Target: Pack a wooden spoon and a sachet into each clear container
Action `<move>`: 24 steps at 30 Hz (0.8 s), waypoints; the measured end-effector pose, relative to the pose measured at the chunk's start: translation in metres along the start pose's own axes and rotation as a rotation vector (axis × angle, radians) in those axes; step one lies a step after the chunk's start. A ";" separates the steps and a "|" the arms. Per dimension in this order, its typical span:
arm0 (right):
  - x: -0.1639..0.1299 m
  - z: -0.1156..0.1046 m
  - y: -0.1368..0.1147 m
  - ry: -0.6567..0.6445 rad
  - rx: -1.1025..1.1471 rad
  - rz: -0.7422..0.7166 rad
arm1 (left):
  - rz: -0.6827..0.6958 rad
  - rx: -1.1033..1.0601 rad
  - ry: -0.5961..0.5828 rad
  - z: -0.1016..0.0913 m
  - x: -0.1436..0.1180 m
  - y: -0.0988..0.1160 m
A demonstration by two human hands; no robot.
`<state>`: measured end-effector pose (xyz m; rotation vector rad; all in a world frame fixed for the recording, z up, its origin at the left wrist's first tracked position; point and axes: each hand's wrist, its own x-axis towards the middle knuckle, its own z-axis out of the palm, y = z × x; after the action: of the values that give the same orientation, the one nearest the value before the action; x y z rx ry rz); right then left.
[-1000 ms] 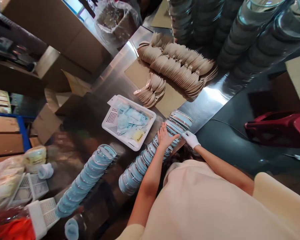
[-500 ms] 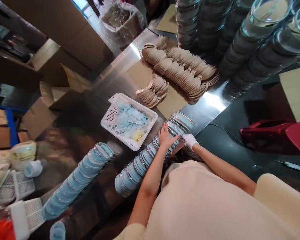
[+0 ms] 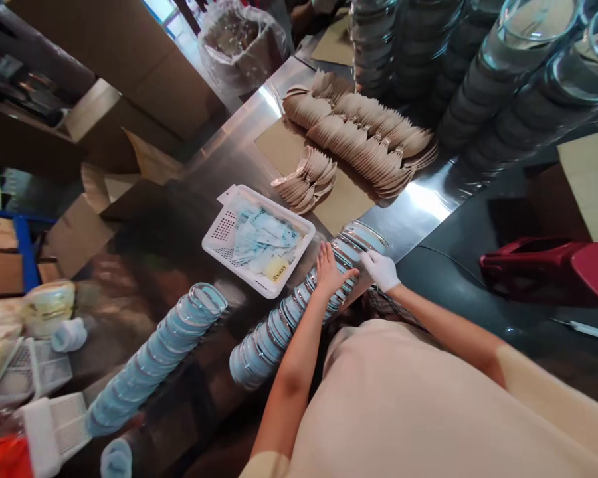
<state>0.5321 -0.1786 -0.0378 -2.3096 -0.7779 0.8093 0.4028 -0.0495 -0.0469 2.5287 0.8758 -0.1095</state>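
A long stack of round clear plastic tubs (image 3: 289, 317) with shiny rims stands in front of me, looking slanted in the view. Against its left side, near the top, lies my left hand (image 3: 330, 272), bare, with fingers stretched and thumb apart. My right hand (image 3: 381, 269), in a white glove, touches the stack's right side near the top, its fingers extended towards the tubs. Just left of the stack is a white plastic basket (image 3: 210, 244) holding printed sachets (image 3: 264, 234). A second stack of tubs (image 3: 154, 358) rises further left.
Beyond the basket, rows of brown disposable cutlery (image 3: 359, 136) lie on cardboard (image 3: 341, 202) atop the metal table (image 3: 418, 229). Tall container stacks (image 3: 518, 86) stand at the back right. A dark red object (image 3: 543, 269) is at right; a plastic-lined bin (image 3: 239, 50) stands behind.
My right hand has moved up and slightly forward along the tub stack, showing more of the glove. My left hand stays at nearly the same spot, its fingers a little straighter.
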 end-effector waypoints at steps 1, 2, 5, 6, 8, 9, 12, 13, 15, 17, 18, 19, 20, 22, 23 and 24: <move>-0.019 0.008 0.021 0.028 0.152 0.142 | 0.010 0.012 0.014 -0.001 -0.006 -0.003; -0.034 0.016 0.038 -0.032 0.309 0.253 | 0.018 0.033 0.022 -0.003 -0.013 -0.006; -0.048 0.039 0.057 -0.222 0.723 0.443 | 0.032 0.127 -0.024 -0.008 -0.032 -0.016; -0.045 0.045 0.055 -0.252 0.816 0.459 | 0.024 0.157 -0.046 -0.010 -0.036 -0.019; -0.035 0.052 0.045 -0.287 0.929 0.458 | 0.002 0.197 -0.065 -0.012 -0.040 -0.023; -0.031 0.054 0.040 -0.306 0.962 0.443 | -0.003 0.208 -0.061 -0.012 -0.039 -0.025; -0.026 0.057 0.034 -0.348 0.973 0.401 | 0.010 0.207 -0.041 -0.013 -0.036 -0.028; -0.027 0.059 0.034 -0.347 0.945 0.400 | 0.013 0.197 -0.037 -0.013 -0.035 -0.028; -0.029 0.066 0.036 -0.338 0.870 0.415 | 0.012 0.170 -0.038 -0.014 -0.034 -0.031; -0.029 0.073 0.037 -0.339 0.793 0.417 | 0.017 0.133 -0.063 -0.016 -0.033 -0.035; -0.028 0.075 0.038 -0.332 0.756 0.411 | 0.014 0.108 -0.079 -0.016 -0.032 -0.037; -0.027 0.076 0.039 -0.323 0.710 0.401 | 0.004 0.081 -0.091 -0.016 -0.032 -0.040; -0.026 0.076 0.039 -0.309 0.658 0.389 | -0.013 0.058 -0.093 -0.016 -0.032 -0.042; -0.025 0.071 0.041 -0.272 0.555 0.356 | -0.059 0.040 -0.065 -0.014 -0.033 -0.045; -0.025 0.068 0.040 -0.255 0.508 0.335 | -0.081 0.047 -0.043 -0.012 -0.034 -0.045; -0.024 0.064 0.038 -0.239 0.467 0.317 | -0.098 0.059 -0.024 -0.010 -0.035 -0.045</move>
<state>0.4852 -0.2009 -0.0965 -1.9529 -0.2707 1.2737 0.3475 -0.0337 -0.0484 2.5331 1.0012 -0.1995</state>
